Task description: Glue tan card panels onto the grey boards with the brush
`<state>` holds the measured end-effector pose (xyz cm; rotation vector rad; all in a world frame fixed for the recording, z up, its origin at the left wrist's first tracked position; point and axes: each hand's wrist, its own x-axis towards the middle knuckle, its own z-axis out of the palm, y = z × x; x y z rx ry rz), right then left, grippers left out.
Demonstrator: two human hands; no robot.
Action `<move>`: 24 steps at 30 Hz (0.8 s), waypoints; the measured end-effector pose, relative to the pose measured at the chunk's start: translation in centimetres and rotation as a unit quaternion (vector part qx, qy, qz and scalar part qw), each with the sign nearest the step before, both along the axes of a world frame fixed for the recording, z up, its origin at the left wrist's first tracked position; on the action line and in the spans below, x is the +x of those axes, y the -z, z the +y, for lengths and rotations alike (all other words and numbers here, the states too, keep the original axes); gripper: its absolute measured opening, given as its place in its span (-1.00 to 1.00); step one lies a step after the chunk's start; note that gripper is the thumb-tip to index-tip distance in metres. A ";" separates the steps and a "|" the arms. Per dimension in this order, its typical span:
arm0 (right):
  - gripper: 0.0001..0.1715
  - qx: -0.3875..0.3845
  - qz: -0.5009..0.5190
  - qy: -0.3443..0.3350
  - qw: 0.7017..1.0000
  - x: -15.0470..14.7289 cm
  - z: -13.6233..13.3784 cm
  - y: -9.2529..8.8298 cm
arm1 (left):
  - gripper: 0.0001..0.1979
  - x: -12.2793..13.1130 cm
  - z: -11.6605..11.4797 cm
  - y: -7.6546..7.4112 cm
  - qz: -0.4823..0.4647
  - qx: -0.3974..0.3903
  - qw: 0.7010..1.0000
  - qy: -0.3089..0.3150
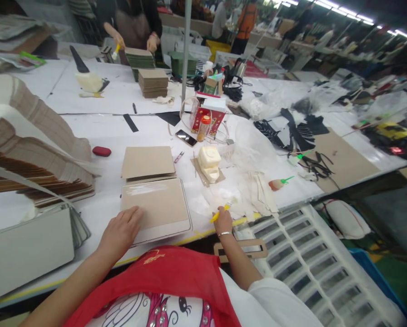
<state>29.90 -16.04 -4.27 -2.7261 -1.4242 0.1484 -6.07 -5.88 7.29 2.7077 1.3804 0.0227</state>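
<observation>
My left hand (121, 230) lies on the left edge of a beige cardboard panel (166, 206), its fingers stretched out over the surface. A wet, shiny streak runs along the panel's far edge. My right hand (224, 223) is closed around a yellow-handled brush (219, 214), just right of the panel and near the table edge. The bristles point away from me, over a glue-smeared patch of table. Beyond the panel lies a second stack of beige panels (148, 162). A cream plastic container (209, 159) stands past the brush on a piece of card.
Tall stacked boards (47, 136) and grey panels (33, 252) crowd the left. A phone (186, 137), an orange-capped bottle (203, 128) and a red box (208, 113) stand farther back. A white slatted rack (302, 254) is at the right. Across the table works another person (135, 27).
</observation>
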 end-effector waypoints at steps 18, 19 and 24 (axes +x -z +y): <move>-0.81 0.031 0.016 -0.104 0.994 -0.9 8.4 0.5 | -0.67 -0.1 -0.3 1.1 -0.037 -0.043 0.998 0.028; -0.82 0.039 0.025 -0.110 0.993 -1.3 8.6 -0.2 | -0.67 -0.2 -0.2 1.1 -0.054 -0.048 0.997 0.025; -0.80 0.173 0.110 -0.170 0.964 -5.1 8.1 -6.4 | -0.52 0.7 0.9 -0.3 -0.255 -0.100 0.961 -0.042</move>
